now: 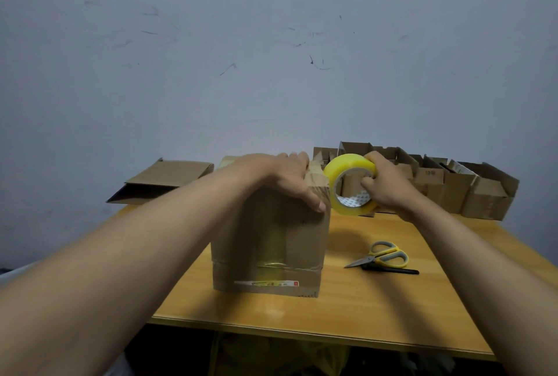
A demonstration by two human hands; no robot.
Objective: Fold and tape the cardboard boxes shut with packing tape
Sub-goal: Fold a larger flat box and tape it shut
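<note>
Table (347,309): smooth, yellow wood-grain top, by which everything is borne.
Cardboard box (268,249): upright, matte brown, glossy tape-banded, set mid-table.
Left hand (290,178): laid flat over the box's top edge, thumb pressed down its front.
Right hand (383,182): curled round the tape roll.
Tape roll (351,184): yellowish glossy ring, held touching the box's upper right corner.
Scissors (383,256): yellow-handled, metal-bladed, lain right of the box.

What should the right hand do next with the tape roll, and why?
Probably draw the tape roll down the box side: the right hand grips it at the top right edge while the left hand presses the top flat.
</note>
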